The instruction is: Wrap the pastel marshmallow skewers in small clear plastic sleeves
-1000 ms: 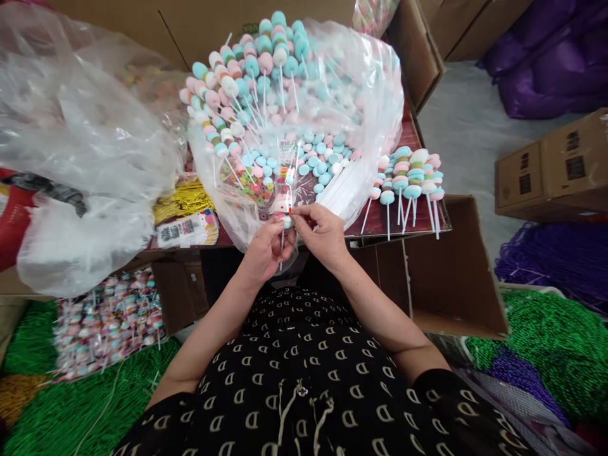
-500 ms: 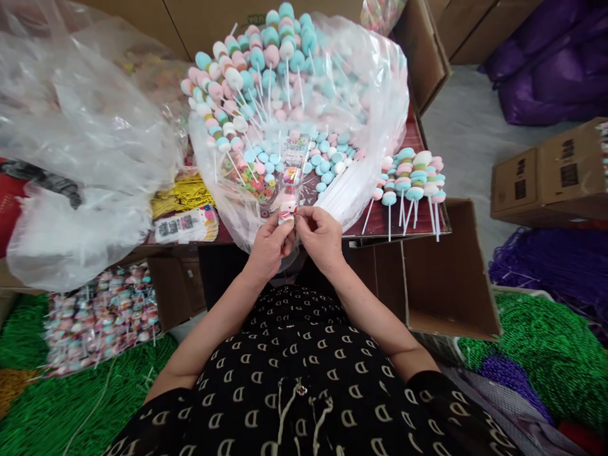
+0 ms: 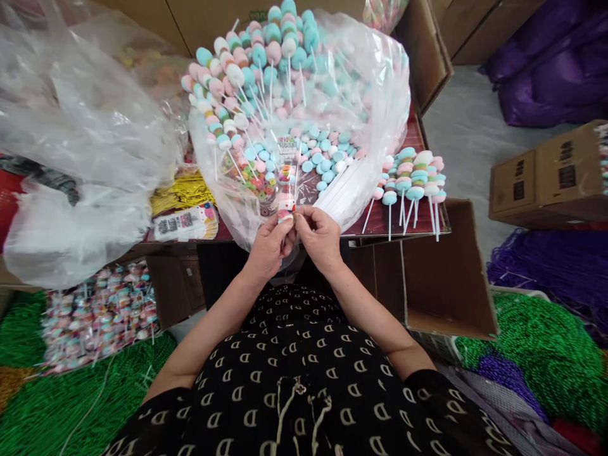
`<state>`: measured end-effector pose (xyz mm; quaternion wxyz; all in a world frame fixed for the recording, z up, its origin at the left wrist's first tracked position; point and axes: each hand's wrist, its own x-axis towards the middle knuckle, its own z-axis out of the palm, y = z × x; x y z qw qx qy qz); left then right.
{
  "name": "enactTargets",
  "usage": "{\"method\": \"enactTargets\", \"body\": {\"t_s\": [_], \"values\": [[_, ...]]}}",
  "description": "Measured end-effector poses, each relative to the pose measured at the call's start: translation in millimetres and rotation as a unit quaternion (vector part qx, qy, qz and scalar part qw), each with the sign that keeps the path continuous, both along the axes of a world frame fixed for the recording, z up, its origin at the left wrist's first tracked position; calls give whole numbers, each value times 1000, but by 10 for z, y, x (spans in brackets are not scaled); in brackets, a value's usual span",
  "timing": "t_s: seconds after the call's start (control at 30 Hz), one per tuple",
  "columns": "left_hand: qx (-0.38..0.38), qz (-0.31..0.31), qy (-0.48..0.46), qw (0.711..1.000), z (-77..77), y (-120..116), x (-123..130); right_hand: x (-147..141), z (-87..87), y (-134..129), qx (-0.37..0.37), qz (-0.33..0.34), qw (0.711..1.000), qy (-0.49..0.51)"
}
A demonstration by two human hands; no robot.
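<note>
My left hand point(image 3: 268, 248) is closed around the lower end of a clear printed candy bag point(image 3: 287, 152) with a marshmallow skewer point(image 3: 285, 201) inside. The bag points away from me, over the table edge. My right hand point(image 3: 321, 240) pinches at the bag's gathered bottom end, thumb and forefinger pressed together; whatever small thing lies between those fingertips is hidden. Beyond the bag, loose blue, pink and white marshmallows point(image 3: 325, 166) and ring-shaped gummies point(image 3: 256, 178) lie on a large plastic sheet. White sticks point(image 3: 339, 193) are heaped just past my right hand.
Many marshmallow skewers point(image 3: 235, 76) are piled at the back, with several more at the right table edge point(image 3: 413, 183). Gold ties point(image 3: 183, 193) and flat printed bags point(image 3: 185, 223) lie left. An opened carton point(image 3: 441, 278) stands below right; wrapped skewers point(image 3: 102, 310) lie below left.
The bag's far end has swung slightly left. Both hands stay at its bottom end with almost the same grip.
</note>
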<state>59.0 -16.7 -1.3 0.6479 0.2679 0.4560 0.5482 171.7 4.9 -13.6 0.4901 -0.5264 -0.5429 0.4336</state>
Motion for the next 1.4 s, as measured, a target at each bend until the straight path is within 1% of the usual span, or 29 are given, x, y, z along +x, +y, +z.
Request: {"method": "enactTargets", "body": {"t_s": [0.1,0.3,0.4,0.57,0.7,0.87,0.97,1.07,1.17,1.3,1.4], "values": [[3,2,3,1000,-9,1,11,-3,5,10,-1,-2,1000,-7],[3,3,2,1000,-30,-8,18,-45,-42,44,7,-9,1000,-22],[-5,20,7,1000,-17,-7,29,-46,-40,53,23,-3,999,-36],[-22,54,15,998,21,4,48,-10,23,41,42,27,997,-50],[-28,63,-1,998,21,-6,59,31,28,17,75,40,993,-80],[-21,73,-38,996,-23,-26,85,91,-58,12,129,36,983,-125],[-23,73,-38,996,-27,-20,75,121,-95,25,108,34,987,-111],[-24,73,-27,997,-11,-11,46,134,-97,20,61,34,996,-57],[-16,69,-10,997,-8,-12,34,128,-78,0,38,40,998,-13],[5,51,-4,999,-28,-25,46,96,-45,-3,32,38,999,-20],[1,49,-9,999,-25,-33,46,64,-13,8,25,27,999,-22]]}}
